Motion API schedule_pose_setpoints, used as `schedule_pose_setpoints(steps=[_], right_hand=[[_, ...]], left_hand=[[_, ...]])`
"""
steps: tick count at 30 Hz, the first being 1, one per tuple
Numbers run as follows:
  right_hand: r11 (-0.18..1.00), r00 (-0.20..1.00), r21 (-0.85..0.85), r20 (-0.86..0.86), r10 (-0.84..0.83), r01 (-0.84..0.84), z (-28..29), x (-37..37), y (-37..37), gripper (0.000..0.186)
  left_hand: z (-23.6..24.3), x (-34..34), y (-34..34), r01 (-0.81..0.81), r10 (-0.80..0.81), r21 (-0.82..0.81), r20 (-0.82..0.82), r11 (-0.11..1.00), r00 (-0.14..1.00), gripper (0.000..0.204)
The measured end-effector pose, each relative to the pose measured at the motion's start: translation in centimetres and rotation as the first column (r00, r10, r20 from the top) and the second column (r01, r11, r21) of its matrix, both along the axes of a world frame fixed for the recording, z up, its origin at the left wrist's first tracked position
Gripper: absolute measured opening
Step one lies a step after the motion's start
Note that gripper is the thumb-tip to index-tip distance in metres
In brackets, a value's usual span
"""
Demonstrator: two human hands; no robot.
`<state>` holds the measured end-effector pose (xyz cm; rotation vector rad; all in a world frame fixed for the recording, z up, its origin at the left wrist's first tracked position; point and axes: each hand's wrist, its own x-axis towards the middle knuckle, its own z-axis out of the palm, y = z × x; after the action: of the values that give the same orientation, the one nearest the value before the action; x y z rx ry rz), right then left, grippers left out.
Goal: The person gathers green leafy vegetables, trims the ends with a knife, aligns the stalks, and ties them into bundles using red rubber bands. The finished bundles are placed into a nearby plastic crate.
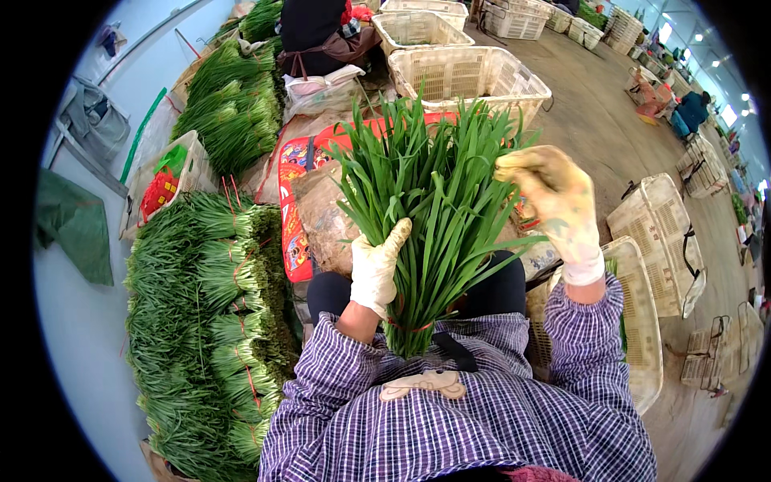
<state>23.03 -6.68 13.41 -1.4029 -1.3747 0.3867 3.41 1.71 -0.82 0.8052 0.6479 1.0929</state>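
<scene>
A thick bunch of green chives stands upright over my lap, leaves fanned out at the top. Near its base a thin red band goes round the stems. My left hand, in a pale glove, is closed round the left side of the bunch, thumb on the leaves. On the other side, my right hand, in a yellow-stained glove, is raised at the leaf tips. Its fingers are bent and pinched together at the edge of the leaves; what lies between them is too small to make out.
Tied chive bundles are stacked at my left, with more chives behind. Plastic crates stand ahead and at my right. A red printed sheet lies before my knees. Another person sits ahead.
</scene>
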Motion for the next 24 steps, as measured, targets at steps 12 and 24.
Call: schedule_pose_setpoints(steps=[12, 24], right_hand=[[0.987, 0.982, 0.077, 0.115, -0.147, 0.138, -4.8, -1.2, 2.8, 0.019], [0.985, 0.982, 0.083, 0.106, -0.157, 0.149, -5.5, -3.9, 2.3, 0.083]], left_hand=[[0.4, 0.2, 0.0, -0.038, 0.038, 0.009, 0.018, 0.999, 0.999, 0.025], [-0.3, 0.8, 0.0, -0.048, 0.068, 0.201, -0.097, 0.978, 0.993, 0.026]])
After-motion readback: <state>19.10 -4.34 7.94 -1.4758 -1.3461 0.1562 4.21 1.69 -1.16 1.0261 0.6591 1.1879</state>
